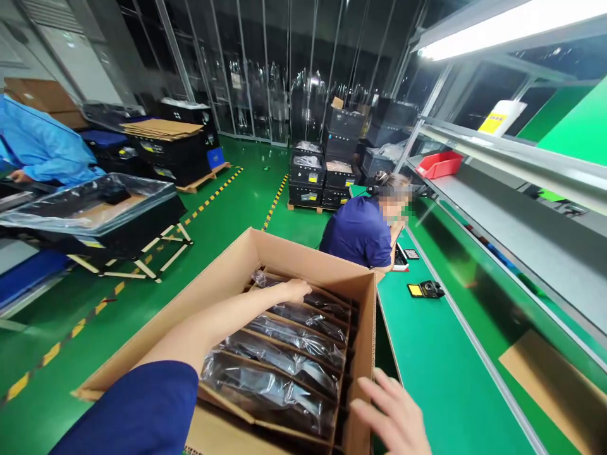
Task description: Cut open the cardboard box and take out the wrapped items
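A large open cardboard box [208, 297] is in front of me. Cardboard dividers [227, 404] split it into slots, and dark parts in clear plastic bags [270, 379] stand in rows between them. My left hand [298, 291] reaches across into the far end of the box. Its fingers are curled at the top of a divider and a bag; what they pinch is hidden. My right hand [391, 411] is at the box's right wall, with fingers apart and nothing in them.
A green workbench [450, 354] runs along the right, with a small black-and-yellow device [424, 289] on it. A person in dark blue [360, 230] leans on the bench beyond the box. Left stands a plastic-lined black bin [109, 221]; black crates [308, 174] are stacked behind.
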`<state>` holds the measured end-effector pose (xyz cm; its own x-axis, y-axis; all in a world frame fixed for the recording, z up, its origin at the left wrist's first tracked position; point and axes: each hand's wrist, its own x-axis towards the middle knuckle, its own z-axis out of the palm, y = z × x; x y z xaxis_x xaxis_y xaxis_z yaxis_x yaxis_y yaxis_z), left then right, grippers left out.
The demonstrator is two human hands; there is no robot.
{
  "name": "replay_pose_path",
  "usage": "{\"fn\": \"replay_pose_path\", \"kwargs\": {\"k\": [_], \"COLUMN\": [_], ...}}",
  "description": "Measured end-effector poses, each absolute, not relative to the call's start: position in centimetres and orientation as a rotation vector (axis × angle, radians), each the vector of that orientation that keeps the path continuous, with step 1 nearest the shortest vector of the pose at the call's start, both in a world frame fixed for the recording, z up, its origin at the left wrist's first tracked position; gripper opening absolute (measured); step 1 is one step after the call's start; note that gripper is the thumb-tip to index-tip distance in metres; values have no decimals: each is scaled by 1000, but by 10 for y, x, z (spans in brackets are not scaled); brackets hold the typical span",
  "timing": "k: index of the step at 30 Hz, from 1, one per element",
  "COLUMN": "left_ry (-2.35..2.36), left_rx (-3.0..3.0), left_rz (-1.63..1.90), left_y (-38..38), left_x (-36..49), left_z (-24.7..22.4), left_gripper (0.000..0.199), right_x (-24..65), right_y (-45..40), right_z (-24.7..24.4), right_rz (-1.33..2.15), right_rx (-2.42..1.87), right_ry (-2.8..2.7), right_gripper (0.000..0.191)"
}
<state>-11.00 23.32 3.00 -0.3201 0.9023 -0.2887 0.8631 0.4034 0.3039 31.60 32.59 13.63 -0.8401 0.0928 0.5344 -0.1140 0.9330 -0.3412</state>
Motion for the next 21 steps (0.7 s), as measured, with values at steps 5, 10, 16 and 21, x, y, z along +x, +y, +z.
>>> {"fn": "replay_pose_path", "kwargs": {"k": [5, 10, 16, 21], "left_ry": [2238, 2290, 2402, 2610], "left_rx": [1589, 1637, 1649, 1746], "left_rz": [-110, -228, -315, -278], "left_y": [239, 232, 224, 207], "left_x": [-117, -110, -101, -94], "left_z": [24, 29, 72, 160], "left_gripper": [32, 31, 28, 23], "right_x": [266, 286, 292, 268], "right_y": [299, 328, 354, 350], "right_z": [154, 158, 188, 223], "right_rz": [785, 731, 702, 785], "right_rx": [477, 302, 120, -43], "right_ry": [-2426, -2433, -2820, -2897], "right_gripper": [54, 43, 38, 20]}}
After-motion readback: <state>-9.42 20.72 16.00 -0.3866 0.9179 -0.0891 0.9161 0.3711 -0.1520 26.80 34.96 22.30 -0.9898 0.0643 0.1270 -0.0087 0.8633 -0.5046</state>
